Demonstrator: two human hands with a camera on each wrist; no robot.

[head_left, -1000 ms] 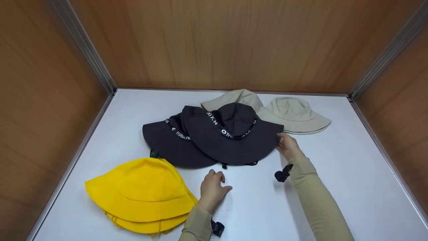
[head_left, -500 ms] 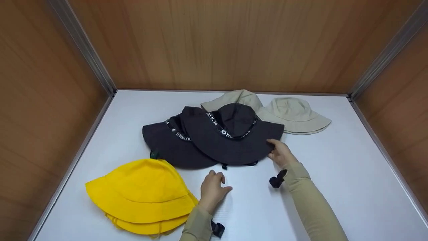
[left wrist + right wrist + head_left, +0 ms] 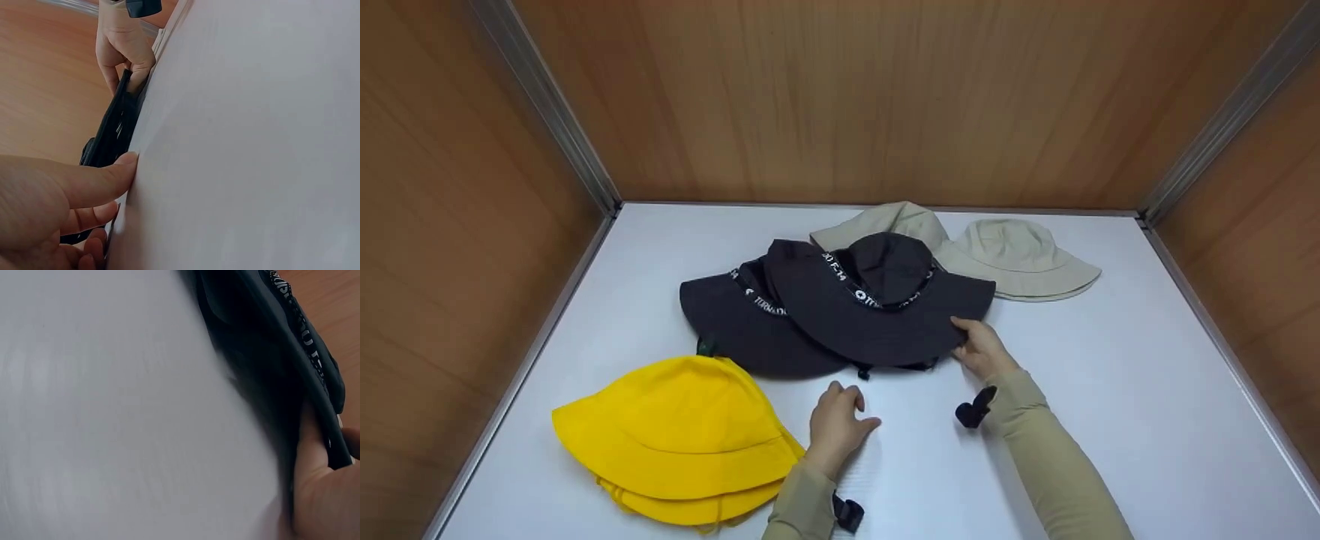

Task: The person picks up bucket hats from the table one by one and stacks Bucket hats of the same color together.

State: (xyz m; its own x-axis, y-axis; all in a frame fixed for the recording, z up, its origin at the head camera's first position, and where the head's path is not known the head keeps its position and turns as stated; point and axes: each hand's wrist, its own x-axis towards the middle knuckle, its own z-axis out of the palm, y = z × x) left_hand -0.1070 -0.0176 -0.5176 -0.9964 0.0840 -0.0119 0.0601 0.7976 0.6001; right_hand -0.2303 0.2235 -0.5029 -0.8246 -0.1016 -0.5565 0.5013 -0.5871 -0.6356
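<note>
In the head view a dark bucket hat (image 3: 870, 337) with a white-lettered band overlaps a second dark hat (image 3: 727, 315). My right hand (image 3: 982, 351) pinches the upper hat's brim at its near right edge. The right wrist view has that brim (image 3: 281, 332) raised off the table, one digit of the hand (image 3: 323, 489) under it and another on its far side. My left hand (image 3: 836, 426) rests on the table between the dark hats and the yellow hats (image 3: 690, 420), fingers loosely curled and holding nothing.
Two beige bucket hats lie at the back, one (image 3: 900, 221) partly behind the dark hat and one (image 3: 1020, 259) to its right. The yellow hats are stacked at the front left. Wooden panels (image 3: 847, 105) wall the white table (image 3: 1147, 360) at the back and sides.
My right hand has slid along the dark hat's brim toward me and to the left, and the brim's near right edge is slightly raised. My left hand has stayed still.
</note>
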